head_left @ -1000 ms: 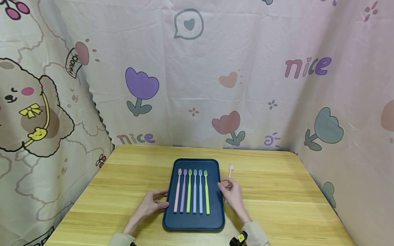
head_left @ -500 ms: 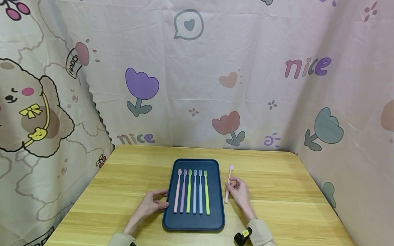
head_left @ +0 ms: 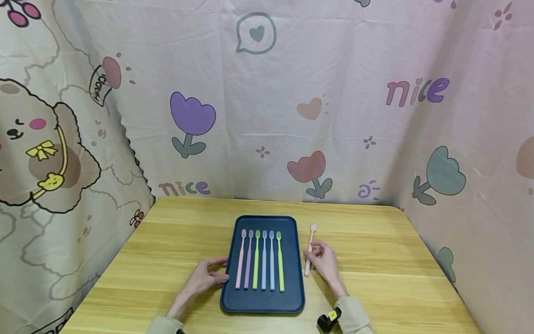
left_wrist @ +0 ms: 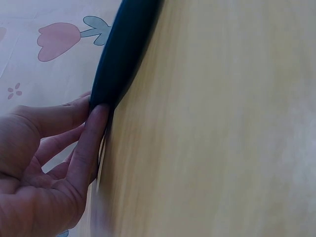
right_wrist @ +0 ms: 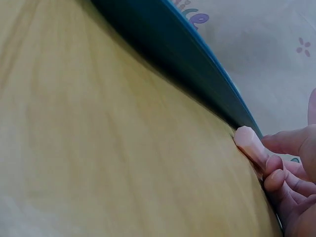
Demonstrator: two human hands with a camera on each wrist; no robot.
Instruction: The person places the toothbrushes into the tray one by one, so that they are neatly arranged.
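Observation:
A dark blue tray (head_left: 263,301) lies on the table with several toothbrushes side by side on it: a pink toothbrush (head_left: 240,264), a purple toothbrush (head_left: 248,264), green ones and blue ones. At the tray's left edge, my left hand (head_left: 204,277) pinches the rim between thumb and fingers; the left wrist view shows this grip at the tray's side (left_wrist: 121,59). Right of the tray, another pink toothbrush (head_left: 307,266) lies on the table, bristle end away from me. My right hand (head_left: 326,264) pinches its handle (right_wrist: 249,143) around the middle.
The wooden table (head_left: 388,260) reaches to a printed cloth (head_left: 354,60) hung behind and on both sides. In the right wrist view, the tray's raised side (right_wrist: 187,64) stands close to the pink handle.
My right hand has left the tray's right edge, moved a little to the right and taken hold of the pink toothbrush. My left hand and the tray have stayed put.

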